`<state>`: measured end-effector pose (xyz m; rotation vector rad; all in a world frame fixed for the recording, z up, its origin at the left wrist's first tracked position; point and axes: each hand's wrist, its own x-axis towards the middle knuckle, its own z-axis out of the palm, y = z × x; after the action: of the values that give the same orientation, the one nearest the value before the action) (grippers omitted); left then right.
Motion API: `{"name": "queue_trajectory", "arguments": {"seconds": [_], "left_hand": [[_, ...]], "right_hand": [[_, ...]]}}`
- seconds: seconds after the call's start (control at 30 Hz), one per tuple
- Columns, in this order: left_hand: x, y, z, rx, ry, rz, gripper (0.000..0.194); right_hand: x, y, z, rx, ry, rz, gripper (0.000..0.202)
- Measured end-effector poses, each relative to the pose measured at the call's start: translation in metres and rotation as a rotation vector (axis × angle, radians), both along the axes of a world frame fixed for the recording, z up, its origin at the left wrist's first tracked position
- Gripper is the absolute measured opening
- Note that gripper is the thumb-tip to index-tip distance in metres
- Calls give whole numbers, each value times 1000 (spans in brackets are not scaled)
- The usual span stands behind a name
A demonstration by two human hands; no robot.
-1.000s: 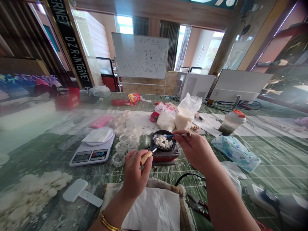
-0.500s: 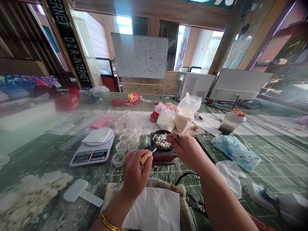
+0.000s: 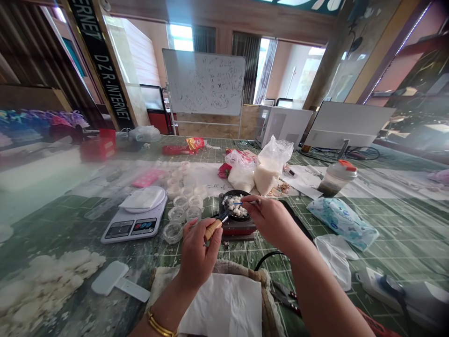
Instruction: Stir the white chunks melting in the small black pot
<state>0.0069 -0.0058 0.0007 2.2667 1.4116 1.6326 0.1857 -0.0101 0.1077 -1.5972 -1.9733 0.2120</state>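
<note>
Pan (image 3: pixel 235 208) handle slants toward left hand (image 3: pixel 198 255), whose grip holds it; right hand (image 3: pixel 271 220) pinches stirrer (image 3: pixel 242 203).

Green gridded table (image 3: pixel 386 243), scale (image 3: pixel 135 217), small jars (image 3: pixel 177 214), white bags (image 3: pixel 266 171), tissue pack (image 3: pixel 342 222)

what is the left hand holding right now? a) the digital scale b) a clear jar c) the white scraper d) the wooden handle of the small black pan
d: the left hand is closed on the wooden handle of the small black pan holding white chunks.
</note>
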Motion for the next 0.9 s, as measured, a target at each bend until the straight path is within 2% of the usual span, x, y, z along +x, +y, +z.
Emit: {"name": "queue_trajectory", "arguments": {"seconds": [0.07, 0.23, 0.37, 0.5, 0.67, 0.8, 0.9], "left_hand": [[0, 0, 0, -2, 0, -1, 14], [0, 0, 1, -10, 2, -11, 13], [1, 1, 1, -5, -6, -15, 14], [0, 1, 1, -8, -4, -24, 14], [0, 0, 0, 1, -14, -19, 13], [0, 1, 0, 3, -7, -24, 13], [0, 1, -1, 0, -11, -23, 13]], "right_hand": [[0, 0, 0, -21, -19, -2, 27], [2, 1, 0, 58, 38, -62, 27], [4, 3, 0, -18, -13, -29, 26], [5, 1, 2, 37, 13, -83, 25], [5, 0, 1, -22, -18, -29, 25], [11, 0, 3, 40, 14, -112, 25], [15, 1, 4, -3, -23, -135, 24]]}}
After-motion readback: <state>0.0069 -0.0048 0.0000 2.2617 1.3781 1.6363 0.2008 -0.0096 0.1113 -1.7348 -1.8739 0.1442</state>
